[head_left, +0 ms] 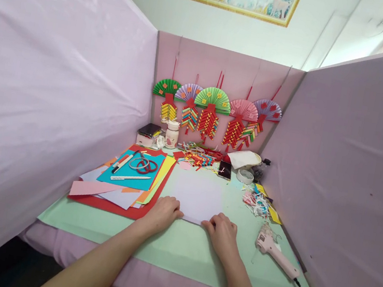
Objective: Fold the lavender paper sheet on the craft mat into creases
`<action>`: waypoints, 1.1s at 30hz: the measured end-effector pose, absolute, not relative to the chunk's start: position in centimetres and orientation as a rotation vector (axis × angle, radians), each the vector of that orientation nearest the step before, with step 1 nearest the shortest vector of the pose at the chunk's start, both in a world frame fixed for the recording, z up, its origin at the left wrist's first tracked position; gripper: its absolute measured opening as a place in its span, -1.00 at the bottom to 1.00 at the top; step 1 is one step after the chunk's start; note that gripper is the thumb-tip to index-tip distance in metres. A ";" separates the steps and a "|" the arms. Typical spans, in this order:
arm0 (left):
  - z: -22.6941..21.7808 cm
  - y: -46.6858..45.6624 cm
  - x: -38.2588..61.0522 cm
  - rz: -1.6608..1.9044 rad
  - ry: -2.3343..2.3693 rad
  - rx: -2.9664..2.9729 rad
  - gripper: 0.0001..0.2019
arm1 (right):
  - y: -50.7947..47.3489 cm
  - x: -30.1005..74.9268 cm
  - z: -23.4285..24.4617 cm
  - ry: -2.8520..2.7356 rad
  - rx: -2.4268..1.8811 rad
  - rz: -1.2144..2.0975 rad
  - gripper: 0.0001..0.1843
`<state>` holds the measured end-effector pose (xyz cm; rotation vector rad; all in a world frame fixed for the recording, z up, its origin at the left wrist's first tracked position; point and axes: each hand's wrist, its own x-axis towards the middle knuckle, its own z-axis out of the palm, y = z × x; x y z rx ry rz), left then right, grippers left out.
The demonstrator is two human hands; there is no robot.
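Note:
A pale lavender sheet of paper (198,194) lies flat on the green table cover in front of me. At its near left corner, my left hand (164,211) has its fingers curled and pinches the edge. The near right corner is pinched the same way by my right hand (223,231). A narrow strip along the near edge looks slightly raised or folded between the two hands. Left of the sheet is a stack of coloured papers (163,178), with scissors (147,167), pens (130,178) and a utility-like dark-tipped marker (122,163) on top.
A pink hot glue gun (276,253) with a black cord lies at right. Paper scraps (258,203), a tape roll (245,176), a phone (225,169) and rolled paper pieces (201,160) sit farther back. A white jar (171,135) stands behind. Fan decorations (213,99) hang on the back panel.

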<state>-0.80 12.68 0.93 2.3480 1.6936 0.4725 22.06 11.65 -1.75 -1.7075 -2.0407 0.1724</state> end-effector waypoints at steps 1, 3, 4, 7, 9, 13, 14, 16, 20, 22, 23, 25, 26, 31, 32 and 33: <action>0.9 12.7 -0.9 0.474 1.694 2.348 -0.80 | 11.6 22.1 -1.7 -2.027 -1.718 0.184 -0.74; 1.0 12.8 -1.0 0.478 1.707 2.345 -0.80 | 11.6 22.2 -1.7 -2.007 -1.732 0.191 -0.72; 1.1 12.8 -1.1 0.476 1.718 2.341 -0.80 | 11.6 22.2 -1.7 -2.000 -1.736 0.186 -0.71; 1.2 12.8 -1.3 0.455 1.748 2.333 -0.79 | 11.6 22.4 -1.8 -1.980 -1.747 0.151 -0.67; 1.3 12.8 -1.4 0.447 1.750 2.335 -0.78 | 11.7 22.6 -2.0 -1.970 -1.750 0.143 -0.65; 0.9 13.0 -1.5 0.445 1.734 2.345 -0.77 | 11.8 22.8 -2.1 -1.957 -1.758 0.171 -0.66; 0.7 13.1 -1.5 0.442 1.728 2.351 -0.77 | 11.9 22.8 -2.0 -1.953 -1.765 0.188 -0.66; 0.5 13.3 -1.7 0.435 1.720 2.364 -0.76 | 11.9 22.8 -1.9 -1.946 -1.785 0.227 -0.68; 0.2 13.4 -1.9 0.432 1.708 2.396 -0.75 | 11.9 22.8 -1.6 -1.943 -1.823 0.268 -0.69; 0.2 13.3 -2.0 0.434 1.703 2.406 -0.75 | 11.9 22.9 -1.5 -1.941 -1.826 0.278 -0.68; 0.3 13.2 -2.0 0.435 1.702 2.406 -0.75 | 11.9 22.9 -1.5 -1.940 -1.826 0.284 -0.68; 0.6 13.0 -2.0 0.429 1.702 2.395 -0.76 | 11.9 23.0 -1.4 -1.937 -1.835 0.293 -0.67; 0.7 13.0 -1.9 0.425 1.700 2.387 -0.77 | 11.9 23.0 -1.4 -1.936 -1.844 0.295 -0.67; 1.1 12.8 -1.9 0.439 1.699 2.322 -0.84 | 11.9 23.2 -1.3 -1.935 -1.886 0.273 -0.64; 1.1 12.8 -1.9 0.439 1.706 2.306 -0.85 | 11.9 23.2 -1.3 -1.936 -1.895 0.275 -0.64; 1.1 12.8 -1.9 0.439 1.714 2.290 -0.86 | 11.9 23.2 -1.2 -1.936 -1.907 0.283 -0.64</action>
